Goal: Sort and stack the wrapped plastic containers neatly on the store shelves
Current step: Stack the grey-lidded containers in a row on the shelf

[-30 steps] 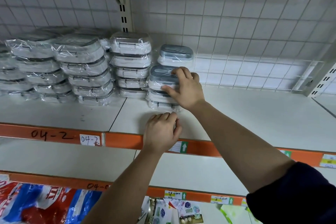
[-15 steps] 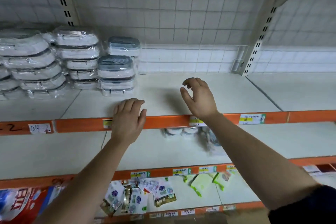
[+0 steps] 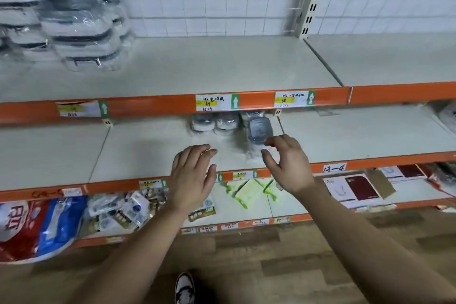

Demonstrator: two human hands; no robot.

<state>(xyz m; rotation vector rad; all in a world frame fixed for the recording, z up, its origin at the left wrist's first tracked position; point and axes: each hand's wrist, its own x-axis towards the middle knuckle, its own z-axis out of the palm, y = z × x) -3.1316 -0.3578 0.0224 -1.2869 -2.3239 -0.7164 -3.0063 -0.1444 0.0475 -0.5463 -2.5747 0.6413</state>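
Wrapped containers (image 3: 232, 123), a small cluster, at the back of the middle shelf (image 3: 148, 150), partly hidden under the upper shelf's orange edge (image 3: 153, 106); one blurred, apparently tilted forward; stacked containers (image 3: 81, 24) top left on the upper shelf, wide bare board to their right; right hand (image 3: 287, 164) just before the cluster, fingers spread, holding nothing; left hand (image 3: 193, 175) open, empty, over the shelf's front lip; packets (image 3: 116, 212) on the lower shelf.

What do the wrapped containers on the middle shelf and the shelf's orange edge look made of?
Wrapped containers: apparently plastic under glossy clear film; wrinkles catch light, blur hides detail. Orange edge: probably painted metal, smooth with an even sheen.
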